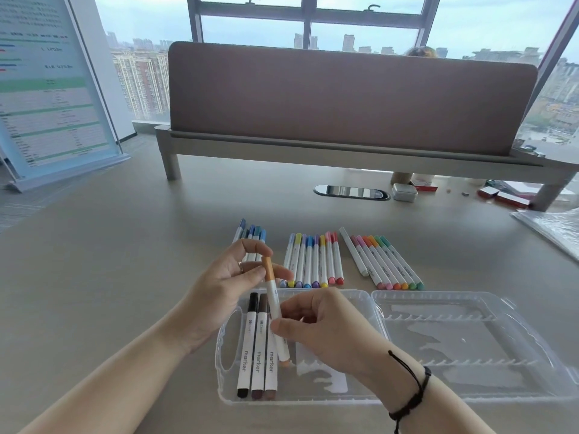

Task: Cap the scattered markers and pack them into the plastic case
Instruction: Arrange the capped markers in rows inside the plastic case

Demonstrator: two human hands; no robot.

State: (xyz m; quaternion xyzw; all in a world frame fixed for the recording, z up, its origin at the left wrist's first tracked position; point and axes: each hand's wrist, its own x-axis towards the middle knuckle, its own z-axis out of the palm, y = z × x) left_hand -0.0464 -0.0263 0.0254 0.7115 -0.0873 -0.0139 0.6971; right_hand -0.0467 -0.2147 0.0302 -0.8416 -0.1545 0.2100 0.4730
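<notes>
An orange-capped white marker (273, 296) is held tilted above the clear plastic case (313, 399). My left hand (232, 277) pinches its orange cap at the top. My right hand (316, 327) grips the white barrel lower down. Three capped markers, black and two browns (257, 349), lie side by side in the case's left half. The open lid (470, 339) lies flat to the right. On the table behind lie three groups of capped markers: blue ones (250, 236), a mixed row (313, 261) and a slanted row (385, 261).
A padded desk divider (344, 95) on a grey frame crosses the back of the table. A cable port (351, 192), a small white box (404, 192) and red boxes (501, 195) lie beneath it. Clear plastic wrap (554, 227) sits at the right edge.
</notes>
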